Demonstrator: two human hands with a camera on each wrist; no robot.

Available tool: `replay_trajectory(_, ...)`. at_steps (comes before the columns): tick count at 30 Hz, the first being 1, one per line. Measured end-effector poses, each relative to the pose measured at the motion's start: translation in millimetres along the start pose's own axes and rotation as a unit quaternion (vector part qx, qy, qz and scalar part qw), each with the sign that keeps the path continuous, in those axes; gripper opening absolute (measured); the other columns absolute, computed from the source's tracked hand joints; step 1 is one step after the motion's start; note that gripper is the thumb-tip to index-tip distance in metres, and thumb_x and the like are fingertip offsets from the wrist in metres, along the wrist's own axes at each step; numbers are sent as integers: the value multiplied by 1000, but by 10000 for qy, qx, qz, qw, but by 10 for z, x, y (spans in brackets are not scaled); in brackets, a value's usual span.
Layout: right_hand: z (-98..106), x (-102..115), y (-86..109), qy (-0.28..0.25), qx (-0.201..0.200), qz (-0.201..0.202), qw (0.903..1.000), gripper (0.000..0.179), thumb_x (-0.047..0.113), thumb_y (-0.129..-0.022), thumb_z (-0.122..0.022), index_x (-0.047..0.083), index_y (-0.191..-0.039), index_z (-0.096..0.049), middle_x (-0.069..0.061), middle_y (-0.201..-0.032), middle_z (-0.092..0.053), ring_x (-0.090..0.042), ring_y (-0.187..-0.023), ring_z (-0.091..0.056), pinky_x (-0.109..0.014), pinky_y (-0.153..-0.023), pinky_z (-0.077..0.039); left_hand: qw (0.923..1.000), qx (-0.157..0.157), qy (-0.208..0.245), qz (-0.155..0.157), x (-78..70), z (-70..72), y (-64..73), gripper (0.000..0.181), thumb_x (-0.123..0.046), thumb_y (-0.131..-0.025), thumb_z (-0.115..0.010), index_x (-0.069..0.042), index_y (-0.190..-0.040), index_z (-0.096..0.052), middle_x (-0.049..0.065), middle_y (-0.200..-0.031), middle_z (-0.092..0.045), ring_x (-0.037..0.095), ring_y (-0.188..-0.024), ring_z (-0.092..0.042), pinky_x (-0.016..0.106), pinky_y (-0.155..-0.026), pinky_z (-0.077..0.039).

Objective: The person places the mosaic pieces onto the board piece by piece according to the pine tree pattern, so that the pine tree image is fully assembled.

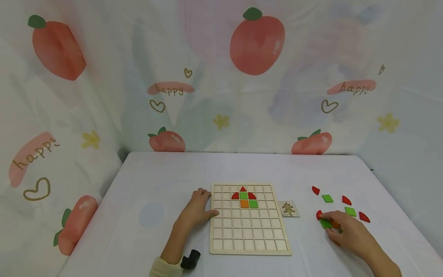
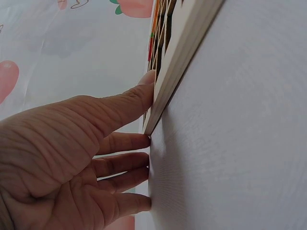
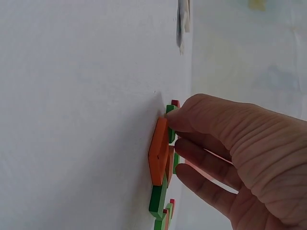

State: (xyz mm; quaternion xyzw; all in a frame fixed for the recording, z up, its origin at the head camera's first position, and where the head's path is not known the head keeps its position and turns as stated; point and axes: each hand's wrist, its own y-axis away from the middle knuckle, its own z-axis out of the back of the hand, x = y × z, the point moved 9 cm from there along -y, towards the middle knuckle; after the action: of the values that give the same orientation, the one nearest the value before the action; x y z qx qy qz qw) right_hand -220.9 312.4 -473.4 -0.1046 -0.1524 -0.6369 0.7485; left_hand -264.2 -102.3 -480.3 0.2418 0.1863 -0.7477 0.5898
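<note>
My left hand rests at the left edge of a pale wooden grid board. Its thumb lies on the rim, and its straight fingers touch the table beside it in the left wrist view. Red, green and orange pieces form a small figure in the board's upper cells, topped by a red triangle. On the right, my right hand pinches a green square tile between thumb and fingers, low over the table. A red piece lies just behind it. An orange tile is close below the thumb, partly hidden in the head view.
A small pattern card lies against the board's right side. Loose red quarter-round pieces and green tiles are scattered around the right hand. Printed cloth hangs behind the white table.
</note>
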Motion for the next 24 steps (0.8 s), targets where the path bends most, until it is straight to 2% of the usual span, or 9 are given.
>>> replay_trajectory(5,12,37,-2,-59,-142,151,9998,34,8,-81,-84,6,-113,-73,-17,-116,-70,-34,-103,-64,-58,-88,-56,10000,-12,3,-21,-1,-3,-13,66,-26,-85,-85,5,-136,-57,20,-129,-54,38,-127,-48,52,-104,-49)
replay_trajectory(8,15,31,-3,-137,-191,156,9996,35,9,-81,-84,7,-114,-72,-12,-115,-70,-27,-97,-63,-45,-82,-59,10000,8,20,-25,-1,-8,-17,66,-26,-85,-85,6,-136,-57,20,-129,-54,38,-128,-48,52,-104,-49)
replay_trajectory(11,20,20,4,-191,-219,132,9995,37,9,-81,-84,7,-115,-72,-6,-110,-70,-18,-89,-59,-29,-73,-56,10000,38,48,-16,-1,-19,-18,67,-27,-86,-85,6,-137,-57,21,-131,-54,38,-129,-48,52,-105,-48)
replay_trajectory(14,15,10,12,-270,-235,127,9993,36,9,-81,-83,6,-115,-72,-2,-106,-69,-11,-83,-55,-21,-68,-52,10000,46,24,-22,-3,-24,-21,67,-27,-85,-85,6,-137,-57,21,-131,-54,38,-129,-48,52,-105,-48)
replay_trajectory(17,3,9,3,-346,-224,127,9991,35,8,-81,-83,5,-114,-72,-1,-106,-70,-8,-83,-55,-19,-69,-52,10000,35,-1,-14,-4,-20,-25,67,-27,-85,-86,5,-136,-57,20,-130,-54,38,-128,-48,52,-105,-49)
replay_trajectory(20,-13,16,-22,-397,-164,90,9990,35,9,-82,-82,4,-114,-72,-4,-107,-70,-11,-86,-57,-22,-71,-54,10000,22,-4,13,2,-16,-26,66,-27,-85,-85,5,-136,-57,20,-130,-54,38,-128,-48,52,-105,-49)
replay_trajectory(24,-38,29,-60,-378,-33,-12,9993,36,12,-83,-82,3,-117,-72,-14,-114,-70,-26,-96,-61,-42,-82,-60,10000,27,22,36,10,-17,-22,66,-26,-86,-85,6,-137,-57,21,-132,-54,39,-130,-48,52,-106,-48)
